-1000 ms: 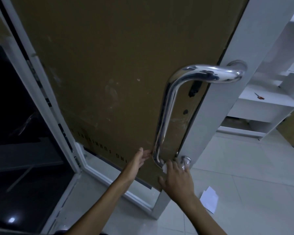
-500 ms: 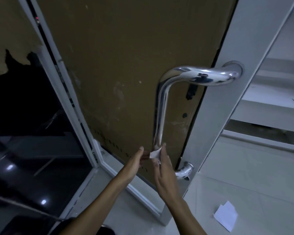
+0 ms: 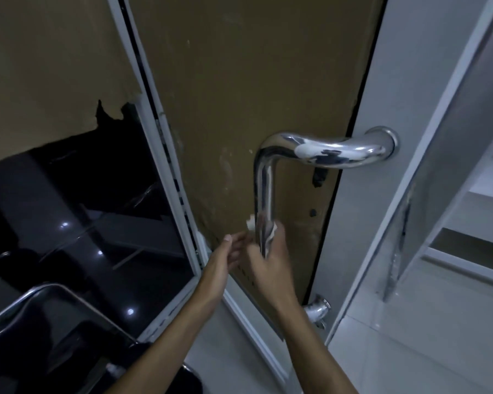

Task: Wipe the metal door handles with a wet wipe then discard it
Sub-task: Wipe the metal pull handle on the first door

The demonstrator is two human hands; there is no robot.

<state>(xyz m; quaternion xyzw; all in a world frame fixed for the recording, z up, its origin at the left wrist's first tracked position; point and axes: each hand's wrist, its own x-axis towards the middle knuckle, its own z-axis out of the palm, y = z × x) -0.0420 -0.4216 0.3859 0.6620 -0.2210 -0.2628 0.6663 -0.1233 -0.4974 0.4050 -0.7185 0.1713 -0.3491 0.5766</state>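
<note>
A polished metal door handle (image 3: 264, 183) runs down the brown door, bending at the top to a mount on the white frame. My right hand (image 3: 268, 265) grips its lower shaft with a white wet wipe (image 3: 251, 222) wrapped round the bar; bits of wipe stick out on both sides. My left hand (image 3: 225, 261) hovers just left of it with fingers relaxed, close to the door panel and holding nothing. The handle's lower mount (image 3: 318, 307) shows below my right wrist.
The door panel (image 3: 239, 95) is covered in brown cardboard. A dark glass pane (image 3: 83, 223) in a white frame lies to the left, with a chrome bar (image 3: 40, 297) at lower left. White shelving (image 3: 473, 223) and a pale tiled floor are at the right.
My right hand has slid the wipe up the handle from the bottom bend to the lower shaft. The camera has moved closer and swung left; my left hand stays beside the bar.
</note>
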